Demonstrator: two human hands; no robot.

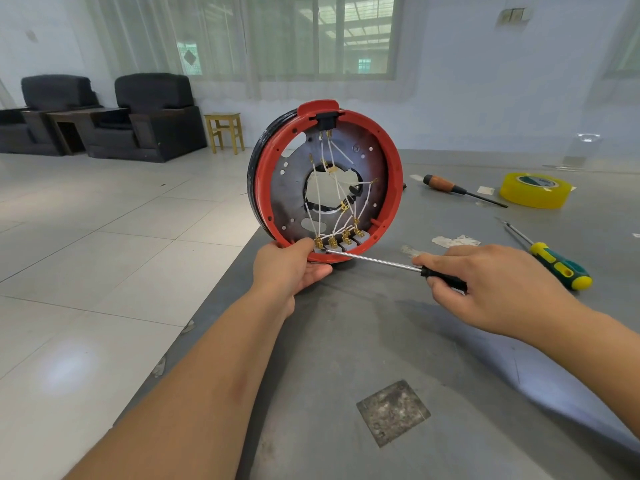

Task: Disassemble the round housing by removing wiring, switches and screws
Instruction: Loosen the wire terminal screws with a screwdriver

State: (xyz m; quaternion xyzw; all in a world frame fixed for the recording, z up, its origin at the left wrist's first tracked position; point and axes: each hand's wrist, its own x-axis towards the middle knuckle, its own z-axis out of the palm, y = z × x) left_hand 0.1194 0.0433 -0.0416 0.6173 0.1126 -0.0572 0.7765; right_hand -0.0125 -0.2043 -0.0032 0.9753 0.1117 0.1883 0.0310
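The round housing stands on its edge near the table's left side, a red ring around a dark metal plate with a ragged hole in the middle. White wires with brass terminals run from a black socket at the top down to several grey switches at the bottom rim. My left hand grips the bottom rim, thumb inside by the leftmost switch. My right hand holds a black-handled screwdriver; its tip reaches the switches.
On the grey table lie a brown-handled screwdriver, a roll of yellow tape and a green-and-yellow screwdriver, all to the right. A dark square patch marks the tabletop nearby. Black armchairs and a small stool stand beyond the tiled floor.
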